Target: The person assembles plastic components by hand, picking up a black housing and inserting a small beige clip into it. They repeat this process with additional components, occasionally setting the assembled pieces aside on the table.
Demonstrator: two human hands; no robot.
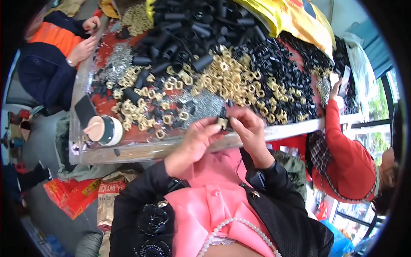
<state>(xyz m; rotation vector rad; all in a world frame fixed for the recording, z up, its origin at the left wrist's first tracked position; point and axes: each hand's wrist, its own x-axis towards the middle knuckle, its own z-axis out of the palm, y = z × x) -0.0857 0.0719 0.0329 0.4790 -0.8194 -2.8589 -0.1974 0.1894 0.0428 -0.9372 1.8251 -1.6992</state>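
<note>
Above the table's near edge, my two hands meet around a small gold-coloured metal part (222, 123) with a black piece (222, 113) at its upper side. My left hand (198, 140) pinches it from the left between thumb and fingers. From the right, my right hand (249, 130) closes its thumb and fingertips on the same part. Just beyond them lies a heap of small silver metal pieces, likely screws or pins (201, 107). A pile of gold-coloured metal fittings (227, 73) rises farther back. The fingers hide much of the held part.
Black tubes (201, 30) and small black parts (278, 64) cover the far and right table. A white-and-dark tub (107, 130) stands at the near left corner. Co-workers sit at left, orange-and-navy jacket (55, 38), and right, red sleeve (332, 115). Yellow sheeting (295, 21) drapes the far side.
</note>
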